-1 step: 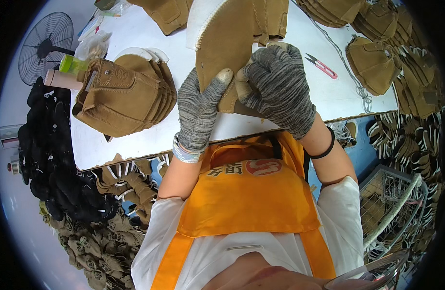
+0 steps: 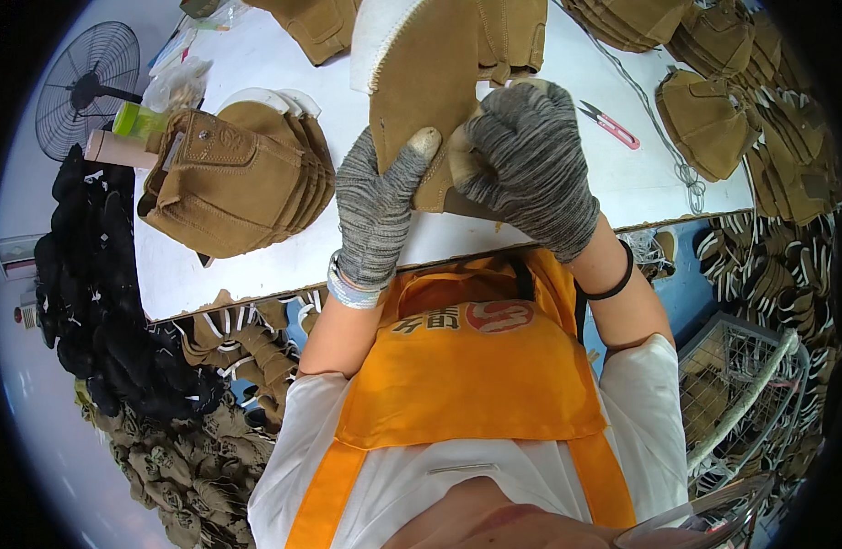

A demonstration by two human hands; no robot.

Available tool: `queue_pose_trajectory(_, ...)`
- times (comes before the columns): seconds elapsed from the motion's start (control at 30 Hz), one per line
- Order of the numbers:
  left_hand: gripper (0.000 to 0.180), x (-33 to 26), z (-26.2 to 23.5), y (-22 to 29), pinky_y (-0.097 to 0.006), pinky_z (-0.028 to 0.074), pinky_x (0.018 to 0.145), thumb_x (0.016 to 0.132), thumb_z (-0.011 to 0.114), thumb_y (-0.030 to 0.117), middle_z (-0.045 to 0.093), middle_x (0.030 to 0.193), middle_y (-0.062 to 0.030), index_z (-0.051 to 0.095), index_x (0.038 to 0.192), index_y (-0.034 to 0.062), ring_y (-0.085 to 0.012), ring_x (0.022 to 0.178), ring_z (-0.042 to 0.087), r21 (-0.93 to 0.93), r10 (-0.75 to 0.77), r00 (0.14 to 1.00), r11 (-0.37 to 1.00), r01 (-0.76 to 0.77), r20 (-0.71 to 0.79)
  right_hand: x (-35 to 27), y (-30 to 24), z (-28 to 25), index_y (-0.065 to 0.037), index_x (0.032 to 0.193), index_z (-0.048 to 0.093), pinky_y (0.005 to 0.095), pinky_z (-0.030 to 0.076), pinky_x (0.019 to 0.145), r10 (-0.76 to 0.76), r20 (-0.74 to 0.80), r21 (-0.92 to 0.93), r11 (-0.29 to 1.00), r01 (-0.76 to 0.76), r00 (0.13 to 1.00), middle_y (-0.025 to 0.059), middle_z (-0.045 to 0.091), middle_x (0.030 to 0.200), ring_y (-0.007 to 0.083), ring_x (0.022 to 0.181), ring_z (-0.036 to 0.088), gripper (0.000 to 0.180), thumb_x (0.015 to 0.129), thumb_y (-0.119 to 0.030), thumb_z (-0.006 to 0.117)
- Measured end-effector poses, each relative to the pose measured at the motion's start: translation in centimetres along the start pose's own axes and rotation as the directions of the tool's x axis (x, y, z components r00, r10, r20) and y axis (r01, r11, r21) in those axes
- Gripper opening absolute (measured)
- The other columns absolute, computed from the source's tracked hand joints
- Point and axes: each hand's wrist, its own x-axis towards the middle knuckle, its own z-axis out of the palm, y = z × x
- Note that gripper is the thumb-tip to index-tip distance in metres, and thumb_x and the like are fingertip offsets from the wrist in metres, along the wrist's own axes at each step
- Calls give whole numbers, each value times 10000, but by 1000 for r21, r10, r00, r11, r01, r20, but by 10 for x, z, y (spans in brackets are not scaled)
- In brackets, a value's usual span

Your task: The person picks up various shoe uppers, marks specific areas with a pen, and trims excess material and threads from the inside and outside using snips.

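A brown suede shoe upper (image 2: 423, 101) with a white, stitched edge stands raised over the table in front of me. My left hand (image 2: 377, 206), in a grey knit glove, grips its lower left side with the thumb laid on the suede. At its right edge, my right hand (image 2: 530, 165), gloved alike, is closed with its fingers curled against the upper. Whether a thread or anything else small is pinched there, I cannot make out. Thread snips (image 2: 609, 125) with pink handles lie to the right of that hand.
A nested stack of brown uppers (image 2: 229, 183) rests at the table's left. More uppers (image 2: 709, 123) are piled at the right, beside a grey cord (image 2: 636, 91). The white table (image 2: 256, 284) ends just before my apron. A wire basket (image 2: 736, 384) stands low right; a fan (image 2: 87, 82) is far left.
My right hand's fingers have shifted very slightly at the edge of the upper. The left hand keeps its grip, and the things on the table stay put.
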Motion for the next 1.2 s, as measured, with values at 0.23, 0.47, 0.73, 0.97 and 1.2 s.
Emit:
queue_pose_trajectory(0.23,449,-3,-4,5,-287,527,794,895,679,290,656,1040,-97,567,1196,-24,-162,895,649,-188,3,997,982,-17,-77,-8,10,-13,-67,875,713,338,490,651,205,-193,282,948,-146,959,95,608,748,248,697,598,164,739,-148,755)
queue_pose_trajectory(0.47,471,-9,-1,17,-307,538,825,890,670,264,650,1086,-120,544,1241,-25,-195,935,661,-281,10,996,959,-33,-86,-20,5,-24,-54,1016,702,310,513,745,492,18,473,763,-441,871,93,664,856,213,795,639,177,909,-180,642)
queue_pose_trajectory(0.73,486,-10,3,20,-325,530,855,883,671,257,640,1117,-127,536,1257,-22,-208,962,655,-278,-18,993,961,-15,-116,-22,17,-29,-56,1098,687,279,511,821,624,427,764,138,-631,654,65,697,951,140,885,647,424,981,-417,498)
queue_pose_trajectory(0.97,509,-9,8,20,-321,513,866,882,669,272,636,1118,-123,531,1273,-22,-200,976,641,-215,-20,995,977,-2,-101,-23,23,-38,-10,1141,670,288,437,950,618,514,750,12,-661,595,70,689,1012,145,950,601,638,972,-567,408)
queue_pose_trajectory(1.2,602,-2,5,-1,-379,425,999,851,724,256,519,1313,-170,491,1328,-27,-260,1168,534,264,400,903,898,-352,-156,-31,28,-31,-6,1234,607,306,417,993,583,434,866,-61,-496,687,88,669,1102,161,965,600,740,974,-616,278)
